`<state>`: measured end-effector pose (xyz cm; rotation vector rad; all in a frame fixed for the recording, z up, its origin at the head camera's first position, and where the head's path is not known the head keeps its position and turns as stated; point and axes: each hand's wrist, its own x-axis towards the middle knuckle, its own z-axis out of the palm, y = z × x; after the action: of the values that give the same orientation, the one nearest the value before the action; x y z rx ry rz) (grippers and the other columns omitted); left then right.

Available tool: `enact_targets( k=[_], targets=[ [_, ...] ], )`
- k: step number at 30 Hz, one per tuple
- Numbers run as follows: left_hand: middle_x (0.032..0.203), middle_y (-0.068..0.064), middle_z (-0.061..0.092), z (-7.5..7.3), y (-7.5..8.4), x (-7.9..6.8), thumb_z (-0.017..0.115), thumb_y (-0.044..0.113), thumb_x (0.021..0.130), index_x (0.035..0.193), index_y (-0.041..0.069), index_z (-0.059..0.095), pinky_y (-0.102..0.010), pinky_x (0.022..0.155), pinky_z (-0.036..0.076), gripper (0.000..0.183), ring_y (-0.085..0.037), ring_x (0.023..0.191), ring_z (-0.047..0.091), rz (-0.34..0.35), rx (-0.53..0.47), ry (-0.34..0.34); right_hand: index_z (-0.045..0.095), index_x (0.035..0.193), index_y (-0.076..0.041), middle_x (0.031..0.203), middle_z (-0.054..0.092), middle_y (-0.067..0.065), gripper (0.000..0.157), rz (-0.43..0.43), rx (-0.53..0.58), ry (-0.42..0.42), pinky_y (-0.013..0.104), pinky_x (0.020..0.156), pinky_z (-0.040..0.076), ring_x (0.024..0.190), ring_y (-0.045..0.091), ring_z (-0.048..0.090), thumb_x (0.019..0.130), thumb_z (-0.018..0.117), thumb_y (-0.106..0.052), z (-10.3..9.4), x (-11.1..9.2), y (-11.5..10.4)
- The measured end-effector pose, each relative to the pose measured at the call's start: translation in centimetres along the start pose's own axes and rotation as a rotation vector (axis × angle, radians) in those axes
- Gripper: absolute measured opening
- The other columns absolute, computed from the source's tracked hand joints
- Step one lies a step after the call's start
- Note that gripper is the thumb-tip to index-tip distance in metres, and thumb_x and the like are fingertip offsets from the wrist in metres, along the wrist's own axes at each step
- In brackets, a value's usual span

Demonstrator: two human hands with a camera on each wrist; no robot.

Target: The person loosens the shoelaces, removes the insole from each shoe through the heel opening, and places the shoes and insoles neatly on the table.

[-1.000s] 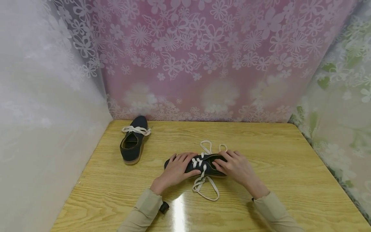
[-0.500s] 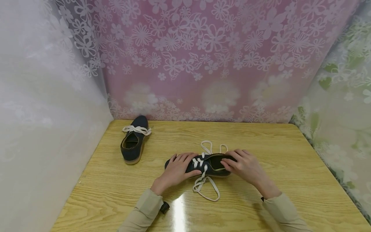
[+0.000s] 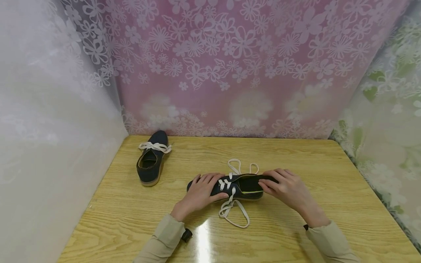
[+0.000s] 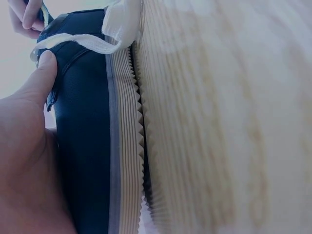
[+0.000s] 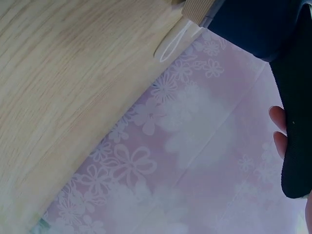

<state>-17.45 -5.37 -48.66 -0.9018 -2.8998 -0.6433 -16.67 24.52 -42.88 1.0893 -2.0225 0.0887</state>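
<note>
A dark navy shoe [image 3: 253, 195] with a ribbed tan sole [image 4: 127, 146] lies sideways on the wooden table, toe to the left. My left hand [image 3: 198, 193] grips its front part, fingers over the far side and thumb along the near side. Between thumb and fingers, my right hand [image 3: 289, 188] pinches the heel end of a black insole [image 5: 292, 131]. That insole sticks up and out of the shoe's opening, its front part still inside and hidden. White laces [image 3: 241, 215] hang loose on both sides of the shoe.
Another navy shoe [image 3: 149, 173], its white lace tied in a bow, stands at the back left of the table [image 3: 312, 157]. A pink flowered curtain [image 3: 210, 73] borders the back edge, with pale cloths along both sides.
My right hand has moved to the right, drawing the insole partly out through the shoe's opening. The left hand and the shoe have stayed in place.
</note>
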Motion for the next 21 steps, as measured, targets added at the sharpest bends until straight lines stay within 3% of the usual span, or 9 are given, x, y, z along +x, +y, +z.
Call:
enact_targets(
  k=[6,17,21],
  targets=[
    [0.141,0.004,0.038,-0.1,0.0,0.0,0.04,0.067,0.085,0.142,0.031,0.032,-0.056,0.106,0.021,0.068,-0.021,0.13,0.036,0.007,0.002,0.008,0.075,0.079,-0.014,0.086,0.067,0.004,0.029,0.004,-0.013,-0.01,0.039,0.063,0.051,0.073,0.023,0.062,0.089,0.057,-0.035,-0.3,0.0,0.0],
    [0.141,0.005,0.037,0.2,-0.1,0.0,0.038,0.069,0.085,0.143,0.033,0.03,-0.054,0.106,0.022,0.069,-0.021,0.13,0.035,-0.012,0.027,0.001,0.07,0.105,-0.021,0.102,0.062,0.005,0.044,0.067,-0.099,-0.302,0.04,0.072,0.049,0.083,0.024,0.059,0.085,0.051,-0.055,-0.4,0.3,-1.4],
    [0.141,0.005,0.037,0.3,0.1,0.1,0.038,0.068,0.085,0.143,0.032,0.03,-0.055,0.105,0.022,0.069,-0.021,0.13,0.035,0.001,0.019,0.003,0.069,0.105,-0.022,0.106,0.061,0.007,0.045,0.077,-0.074,-0.348,0.041,0.075,0.049,0.087,0.024,0.059,0.083,0.052,-0.057,-0.1,0.2,-1.7]
  ],
)
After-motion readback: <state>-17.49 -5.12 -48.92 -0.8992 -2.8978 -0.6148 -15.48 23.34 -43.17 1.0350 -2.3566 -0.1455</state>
